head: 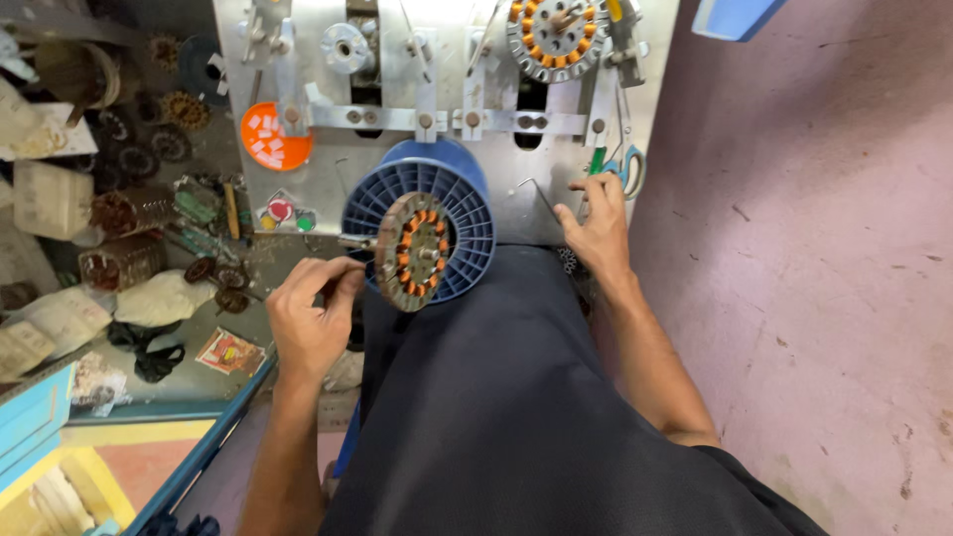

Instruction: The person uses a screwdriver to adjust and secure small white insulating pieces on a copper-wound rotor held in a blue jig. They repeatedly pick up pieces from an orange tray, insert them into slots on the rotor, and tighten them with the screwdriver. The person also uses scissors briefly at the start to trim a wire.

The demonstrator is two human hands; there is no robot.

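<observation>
Stator (415, 248) sits mid-winding: your left hand (310, 316) pinches its shaft, right hand (597, 224) rests open-fingered by the bent wire hook (537, 192); steady it before feeding wire.

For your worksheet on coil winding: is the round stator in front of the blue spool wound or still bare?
Wound: the stator shows orange-copper coils around its inner ring, in front of the blue spool.
</observation>
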